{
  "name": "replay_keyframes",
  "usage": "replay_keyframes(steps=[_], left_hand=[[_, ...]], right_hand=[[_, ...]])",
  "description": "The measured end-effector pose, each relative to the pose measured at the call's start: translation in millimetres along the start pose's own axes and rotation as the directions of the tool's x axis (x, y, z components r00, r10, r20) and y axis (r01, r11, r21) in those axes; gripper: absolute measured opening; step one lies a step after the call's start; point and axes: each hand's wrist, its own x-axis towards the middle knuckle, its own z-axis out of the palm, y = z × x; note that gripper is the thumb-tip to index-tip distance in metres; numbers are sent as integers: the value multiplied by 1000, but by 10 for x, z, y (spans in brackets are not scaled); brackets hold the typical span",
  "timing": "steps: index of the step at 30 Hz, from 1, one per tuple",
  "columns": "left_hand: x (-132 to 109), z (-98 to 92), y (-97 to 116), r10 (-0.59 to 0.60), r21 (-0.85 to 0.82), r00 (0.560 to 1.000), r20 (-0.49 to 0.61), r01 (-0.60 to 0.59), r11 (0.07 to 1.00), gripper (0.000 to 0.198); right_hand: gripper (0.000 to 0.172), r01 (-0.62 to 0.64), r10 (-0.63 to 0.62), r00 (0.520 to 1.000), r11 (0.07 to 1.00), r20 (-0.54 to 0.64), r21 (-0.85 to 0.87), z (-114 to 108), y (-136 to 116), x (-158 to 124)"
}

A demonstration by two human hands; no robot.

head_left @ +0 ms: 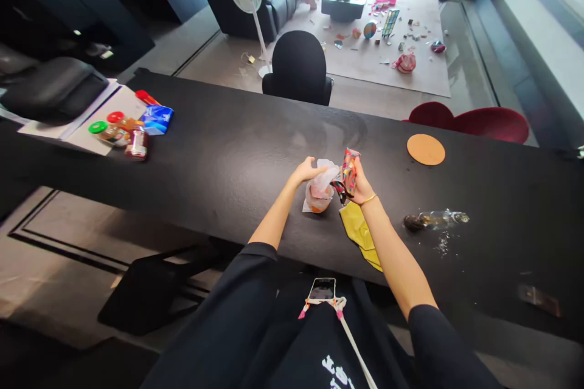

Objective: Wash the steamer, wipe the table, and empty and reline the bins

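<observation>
Both my hands are over the middle of the black table. My left hand pinches the top of a whitish, see-through plastic bag, which has something orange inside and stands on the table. In my right hand is a crumpled, colourful wrapper, mostly red with blue, held just right of the bag. A dark lower part of the wrapper hangs near the bag's side. Under my right wrist lies a yellow cloth, reaching the table's near edge.
Right of my arm lies a clear bottle beside white crumbs. Behind it is a round orange mat. Jars and a blue packet are at the left. A black chair and red chairs stand across the table.
</observation>
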Motion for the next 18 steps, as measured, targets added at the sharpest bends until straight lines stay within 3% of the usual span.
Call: replay_keyframes(steps=[3,5,8,10,12,15,17,18], left_hand=[[49,-52,-29,114,-199,962,248,-65,978,66],[38,-127,-91,230,-290,920,318,-137,947,62],[18,-233,-199,304,-262,907,291,-230,937,41],[-8,-266,-262,335,-213,915,225,-290,933,40],[-59,-248,-315,389,-200,888,244,-347,916,53],[-150,-94,-374,420,-139,828,371,-398,907,88],[-177,80,-394,423,-55,843,333,-430,901,97],[-173,174,-399,435,-34,852,292,-445,895,91]], right_hand=[[66,-21,21,1000,1000,-5,-18,96,-12,103],[67,7,-8,998,1000,-56,-12,78,-25,68],[66,93,-95,982,996,-162,-19,47,-56,-39],[65,125,-124,976,992,-180,-3,65,-76,-101],[65,119,-112,982,992,-149,34,118,-95,-143],[67,60,-57,996,997,-67,39,236,-130,-186],[68,14,-13,1000,1000,-12,25,322,-161,-214],[68,-3,3,1000,1000,10,21,363,-180,-230]])
